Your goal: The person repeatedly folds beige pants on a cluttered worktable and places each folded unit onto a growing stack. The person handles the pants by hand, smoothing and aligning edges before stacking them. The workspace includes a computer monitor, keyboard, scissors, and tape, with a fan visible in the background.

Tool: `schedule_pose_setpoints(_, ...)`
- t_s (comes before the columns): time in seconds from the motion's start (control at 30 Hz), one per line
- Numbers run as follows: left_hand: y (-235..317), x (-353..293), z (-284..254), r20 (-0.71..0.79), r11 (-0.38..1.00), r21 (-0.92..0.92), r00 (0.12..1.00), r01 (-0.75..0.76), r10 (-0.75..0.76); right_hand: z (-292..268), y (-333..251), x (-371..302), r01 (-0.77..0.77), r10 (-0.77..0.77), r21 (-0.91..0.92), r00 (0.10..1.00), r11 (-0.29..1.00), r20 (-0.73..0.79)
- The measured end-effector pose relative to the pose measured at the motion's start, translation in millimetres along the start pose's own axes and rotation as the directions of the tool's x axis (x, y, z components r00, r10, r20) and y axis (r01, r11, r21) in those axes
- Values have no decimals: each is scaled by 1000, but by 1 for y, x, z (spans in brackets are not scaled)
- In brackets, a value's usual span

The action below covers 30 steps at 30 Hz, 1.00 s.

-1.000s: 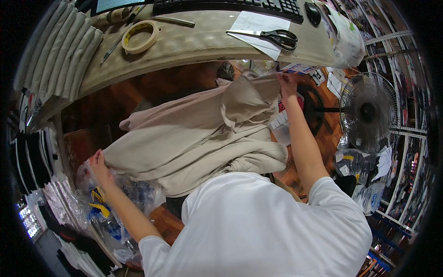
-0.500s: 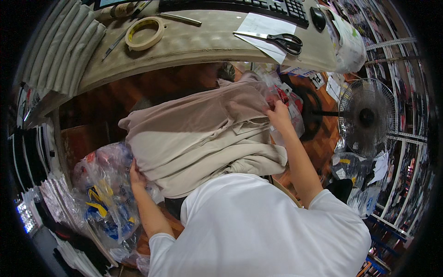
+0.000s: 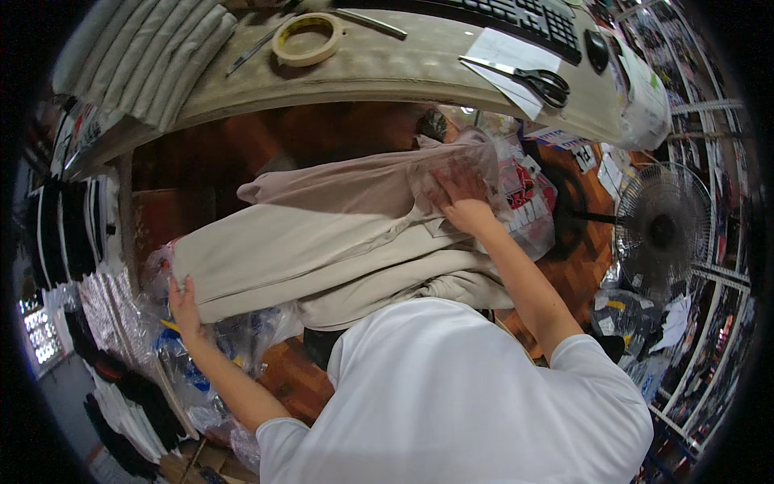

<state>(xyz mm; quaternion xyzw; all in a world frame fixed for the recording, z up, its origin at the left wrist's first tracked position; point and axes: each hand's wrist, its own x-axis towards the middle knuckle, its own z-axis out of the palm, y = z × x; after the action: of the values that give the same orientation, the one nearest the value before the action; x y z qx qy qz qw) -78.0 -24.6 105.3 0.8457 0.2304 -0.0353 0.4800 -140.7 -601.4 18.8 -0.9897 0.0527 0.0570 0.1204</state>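
2 bare hands work on a beige garment (image 3: 266, 246), which lies spread lengthwise between the near edge of a desk (image 3: 387, 89) and the white shirt (image 3: 476, 387) of the wearer. Left hand (image 3: 185, 310): closed on the lower corner of the garment's left end, with the thumb on the upper face of the cloth. Right hand (image 3: 463, 198): open, palm down, with the fingers spread over the garment's right part; the fingertips are slightly blurred. The cloth is smooth and flat toward the left, creased and bunched toward the right and along the side nearest the shirt; its far side looks pinker.

Desk, left to right: a stack of folded grey cloth (image 3: 153, 60); 1 roll of tape (image 3: 306, 59), lying flat; 1 pair of black-handled scissors (image 3: 542, 85), resting across a white sheet of paper (image 3: 516, 52); a black keyboard (image 3: 532, 20); and a black mouse (image 3: 597, 52) just beside it.

Surroundings: crumpled clear plastic (image 3: 266, 327) near the left hand; a clear bag with red contents (image 3: 528, 198) just right of the right hand; a fan (image 3: 665, 230) farther right, beyond which stand packed shelves (image 3: 709, 323).
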Motion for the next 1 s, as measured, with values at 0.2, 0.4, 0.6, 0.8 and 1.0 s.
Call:
schedule_pose_setpoints(0.2, 27, -22, -168, -200, 987, -157, 977, 38, -69, -22, -103, -20, 170, -284, 506, 946, 845, 157)
schedule_pose_setpoints(0.4, 151, -104, -121, -377, 904, -325, 915, -277, 145, -76, -147, -12, 86, -570, 912, 803, 402, 175)
schedule_pose_setpoints(0.6, 213, -155, 108, 684, 795, -607, 500, -16, 532, -124, -117, 1, -487, -502, 713, 837, -505, 216)
schedule_pose_setpoints(0.8, 122, -107, 149, 333, 864, 207, 864, -458, 378, -12, -28, 4, -500, 40, 866, 866, 10, 499)
schedule_pose_setpoints(1.0, 31, -96, 175, 11, 933, 146, 944, -328, 330, -13, -26, -6, -440, 207, 864, 894, 243, 397)
